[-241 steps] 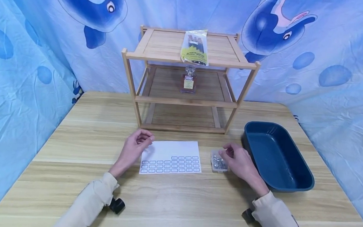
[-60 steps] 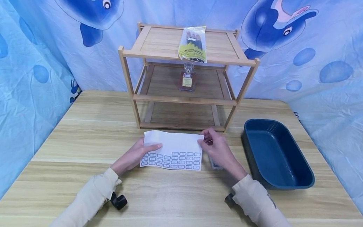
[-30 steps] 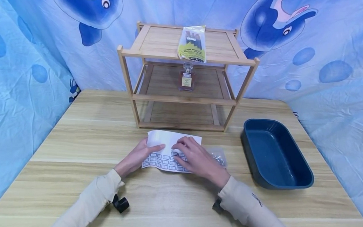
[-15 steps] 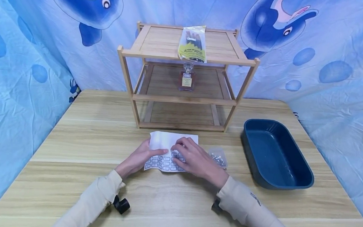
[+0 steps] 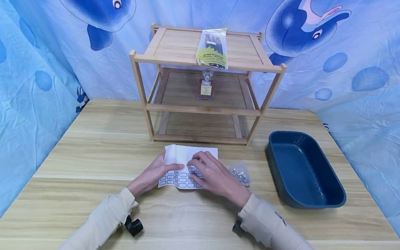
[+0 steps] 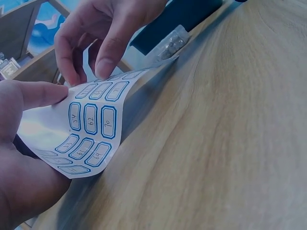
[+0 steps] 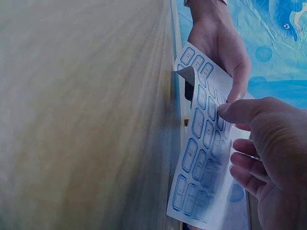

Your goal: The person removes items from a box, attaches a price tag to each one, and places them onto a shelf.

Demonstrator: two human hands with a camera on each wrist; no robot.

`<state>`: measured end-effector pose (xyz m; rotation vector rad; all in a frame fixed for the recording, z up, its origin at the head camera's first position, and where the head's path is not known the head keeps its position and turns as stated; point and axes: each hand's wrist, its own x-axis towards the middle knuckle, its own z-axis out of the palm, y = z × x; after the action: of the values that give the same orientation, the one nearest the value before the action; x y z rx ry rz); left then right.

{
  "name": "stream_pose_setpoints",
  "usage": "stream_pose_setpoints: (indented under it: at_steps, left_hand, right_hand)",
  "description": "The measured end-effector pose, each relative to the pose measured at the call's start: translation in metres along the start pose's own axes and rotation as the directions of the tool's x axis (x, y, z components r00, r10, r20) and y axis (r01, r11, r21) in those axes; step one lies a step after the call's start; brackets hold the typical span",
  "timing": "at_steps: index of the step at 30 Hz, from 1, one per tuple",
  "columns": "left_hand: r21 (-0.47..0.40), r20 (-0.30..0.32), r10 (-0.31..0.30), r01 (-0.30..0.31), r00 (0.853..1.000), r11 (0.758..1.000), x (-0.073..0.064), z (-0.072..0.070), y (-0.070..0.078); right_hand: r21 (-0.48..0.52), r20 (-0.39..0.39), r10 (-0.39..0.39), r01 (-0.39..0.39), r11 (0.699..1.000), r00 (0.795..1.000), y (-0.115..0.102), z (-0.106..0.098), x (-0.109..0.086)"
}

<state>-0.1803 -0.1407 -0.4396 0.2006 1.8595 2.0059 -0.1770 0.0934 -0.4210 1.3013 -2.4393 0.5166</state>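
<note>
My left hand point(image 5: 153, 173) grips the left end of a white sheet of sticker labels point(image 5: 181, 154), thumb on top and fingers underneath. The sheet is lifted and bends in a curve. Blue-bordered labels point(image 6: 91, 120) on it carry handwritten numbers such as 54, 62 and 70. Over the middle of the sheet is my right hand point(image 5: 214, 176), its thumb point(image 7: 230, 112) and forefinger tips at the labels, a gap between them. The rest of its fingers curve loosely. Just right of that hand lies a small clear container point(image 5: 240, 172) of silvery metal bits.
A three-tier wooden shelf point(image 5: 202, 110) stands behind the sheet. A bag of artist brushes point(image 5: 212, 50) lies on top, and a labelled glass bottle point(image 5: 206, 87) stands on its middle tier. A dark teal basin point(image 5: 304, 175) sits at the right of the table.
The sheet has gone from flat on the table to lifted in my left hand. My right hand has moved from the clear container, via the sheet's right edge, onto the labels. Little differs over the last half second.
</note>
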Motion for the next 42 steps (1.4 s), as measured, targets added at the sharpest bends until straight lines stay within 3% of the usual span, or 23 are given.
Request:
stream_pose_setpoints:
  at_steps: [19, 26, 36, 42]
  left_hand:
    - [-0.023, -0.004, 0.013, -0.013, 1.000, 1.000, 0.0000, 0.0034, -0.0002]
    - [0.006, -0.016, 0.008, -0.008, 1.000, 1.000, -0.0003, 0.0035, 0.0001]
    - [0.018, -0.015, 0.015, -0.015, 1.000, 1.000, 0.0010, 0.0028, -0.0013]
    - [0.005, -0.004, 0.023, -0.023, 1.000, 1.000, 0.0014, 0.0027, -0.0015]
  right_hand:
    - [-0.007, -0.015, -0.043, 0.043, 0.999, 0.999, 0.0011, 0.0025, -0.0011]
    - [-0.007, -0.034, -0.055, 0.054, 0.998, 0.998, 0.0014, 0.0032, -0.0005]
    - [0.026, -0.053, -0.036, 0.037, 0.999, 0.998, 0.0025, 0.0053, -0.0006]
    - [0.094, -0.024, 0.035, -0.032, 0.995, 0.999, 0.0027, 0.0043, -0.0008]
